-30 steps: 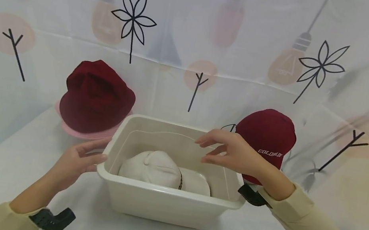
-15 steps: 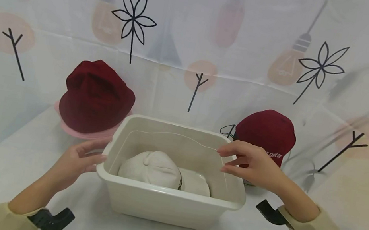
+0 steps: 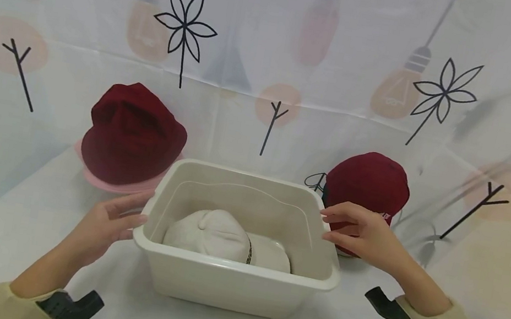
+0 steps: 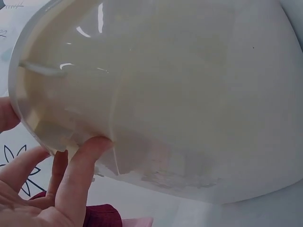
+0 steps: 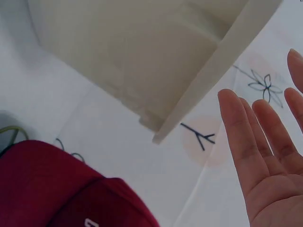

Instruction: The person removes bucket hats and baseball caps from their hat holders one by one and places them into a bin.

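White cap (image 3: 211, 233) is in the tub (image 3: 235, 288); left red cap (image 3: 131, 131) and right red cap (image 3: 368, 174) aren't. My left fingers (image 3: 131, 221), spread, touch it; right fingers (image 3: 343, 211), spread, hold nothing.

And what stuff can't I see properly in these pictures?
Head view: most lettering on the red cap, hidden behind the right grip.
Head view: the lower part of the white cap, behind the near wall of the tub.
Head view: what the pink thing is, mostly covered by the other red hat.
Right wrist view: part of the right grip, cut off by the picture's edge.
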{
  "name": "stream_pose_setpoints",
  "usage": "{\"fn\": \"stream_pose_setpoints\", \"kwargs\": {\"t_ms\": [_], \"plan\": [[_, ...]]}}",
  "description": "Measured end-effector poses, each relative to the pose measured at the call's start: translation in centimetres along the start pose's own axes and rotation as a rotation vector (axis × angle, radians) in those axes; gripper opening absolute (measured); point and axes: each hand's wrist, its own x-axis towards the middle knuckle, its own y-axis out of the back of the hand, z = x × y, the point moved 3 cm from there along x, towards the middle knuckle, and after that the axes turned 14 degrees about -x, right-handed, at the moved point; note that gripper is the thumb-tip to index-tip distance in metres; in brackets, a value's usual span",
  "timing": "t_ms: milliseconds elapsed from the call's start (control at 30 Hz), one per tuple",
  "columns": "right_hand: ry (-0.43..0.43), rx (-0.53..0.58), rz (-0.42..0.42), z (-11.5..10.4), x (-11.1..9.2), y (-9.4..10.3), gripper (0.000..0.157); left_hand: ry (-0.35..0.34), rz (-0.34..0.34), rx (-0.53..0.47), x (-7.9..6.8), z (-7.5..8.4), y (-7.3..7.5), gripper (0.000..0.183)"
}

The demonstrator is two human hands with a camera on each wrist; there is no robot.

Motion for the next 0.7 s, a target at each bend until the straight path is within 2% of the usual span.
{"fn": "stream_pose_setpoints", "kwargs": {"t_ms": [133, 367, 533, 700], "plan": [[-0.035, -0.012, 0.043, 1.2, -0.6, 0.3, 0.039, -0.008, 0.01, -0.004, 0.0, -0.1, 0.0, 0.054], [-0.215, -0.114, 0.077, 4.1, -1.9, 0.8, 0.031, -0.005, 0.04, 0.001, 0.0, -0.2, -0.1, 0.054], [-0.283, -0.156, 0.141, 6.1, -2.8, 1.6, 0.032, -0.008, 0.046, -0.014, -0.1, -0.2, -0.1, 0.052], [-0.398, -0.187, 0.169, 8.1, -3.8, 2.5, 0.035, -0.009, 0.039, -0.041, -0.2, -0.2, -0.2, 0.051]]}}
